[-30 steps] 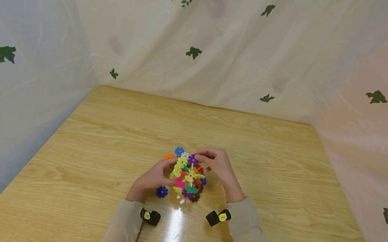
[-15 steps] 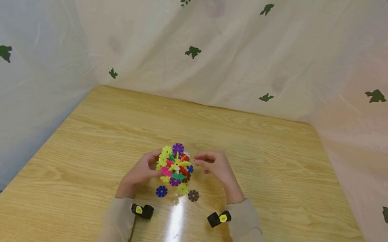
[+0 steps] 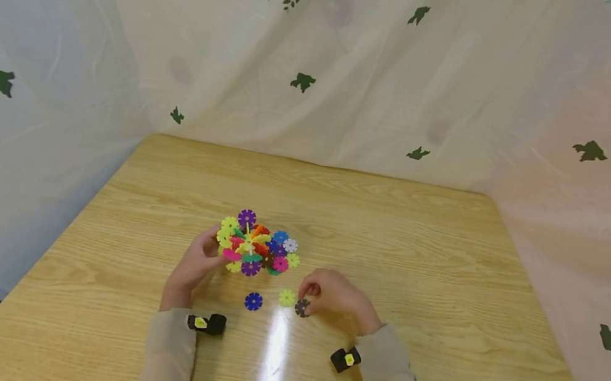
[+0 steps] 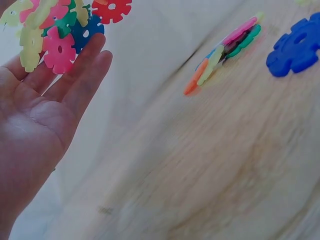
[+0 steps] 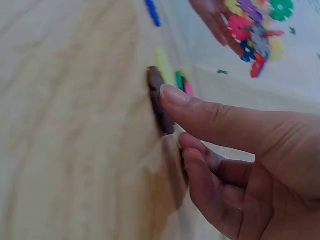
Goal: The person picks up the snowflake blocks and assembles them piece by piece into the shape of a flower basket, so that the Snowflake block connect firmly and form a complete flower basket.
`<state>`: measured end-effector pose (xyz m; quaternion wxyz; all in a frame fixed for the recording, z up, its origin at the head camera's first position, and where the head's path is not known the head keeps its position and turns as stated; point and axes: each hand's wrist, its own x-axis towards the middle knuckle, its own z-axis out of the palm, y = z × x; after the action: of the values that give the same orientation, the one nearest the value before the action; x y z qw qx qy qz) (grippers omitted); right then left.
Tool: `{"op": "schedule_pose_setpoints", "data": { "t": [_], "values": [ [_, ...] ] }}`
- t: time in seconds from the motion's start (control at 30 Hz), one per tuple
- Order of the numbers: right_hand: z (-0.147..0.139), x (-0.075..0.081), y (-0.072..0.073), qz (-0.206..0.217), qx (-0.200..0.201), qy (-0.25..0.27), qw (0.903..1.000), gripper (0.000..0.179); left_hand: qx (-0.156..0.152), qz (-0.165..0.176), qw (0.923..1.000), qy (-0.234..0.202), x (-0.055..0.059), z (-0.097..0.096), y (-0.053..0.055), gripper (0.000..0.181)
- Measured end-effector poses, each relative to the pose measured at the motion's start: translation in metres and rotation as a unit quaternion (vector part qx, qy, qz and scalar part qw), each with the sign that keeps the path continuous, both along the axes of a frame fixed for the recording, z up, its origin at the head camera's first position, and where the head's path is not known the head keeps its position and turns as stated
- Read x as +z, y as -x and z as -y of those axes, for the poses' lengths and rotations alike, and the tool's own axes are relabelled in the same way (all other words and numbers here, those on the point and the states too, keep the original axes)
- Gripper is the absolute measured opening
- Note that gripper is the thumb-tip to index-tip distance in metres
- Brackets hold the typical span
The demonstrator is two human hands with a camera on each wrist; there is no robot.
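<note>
My left hand holds a many-coloured cluster of interlocking snowflake discs, raised above the table. In the left wrist view the fingers lie behind the cluster's pink disc. At the front, my right hand pinches a brown snowflake disc with thumb and fingertips. The right wrist view shows the thumb against this brown disc, seen nearly edge-on close to the tabletop, with the other fingers curled below. Just left of it lies a yellow disc, and farther left a blue disc.
Several loose discs, among them a pink one and a white one, lie right of the cluster on the wooden table. A pale curtain with green leaf shapes hangs round the back and sides. Each wrist wears a black camera.
My left hand has carried the cluster left, uncovering the loose discs. My right hand has let go of the cluster and come down toward me onto the brown disc.
</note>
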<state>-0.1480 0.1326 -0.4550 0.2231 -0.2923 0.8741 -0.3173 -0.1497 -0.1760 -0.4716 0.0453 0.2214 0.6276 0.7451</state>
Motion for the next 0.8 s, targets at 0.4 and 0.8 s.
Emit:
{"op": "schedule_pose_setpoints", "data": {
  "t": [0.4, 0.8],
  "values": [
    [0.004, 0.005, -0.011, -0.035, 0.003, -0.06, 0.9976, 0.02, -0.021, -0.013, 0.9997, 0.007, 0.005, -0.011, -0.001, 0.055],
    [-0.003, 0.009, -0.006, -0.01, -0.097, 0.028, 0.9948, 0.005, -0.016, -0.01, 0.9995, 0.025, 0.004, -0.021, -0.002, 0.068]
  ]
}}
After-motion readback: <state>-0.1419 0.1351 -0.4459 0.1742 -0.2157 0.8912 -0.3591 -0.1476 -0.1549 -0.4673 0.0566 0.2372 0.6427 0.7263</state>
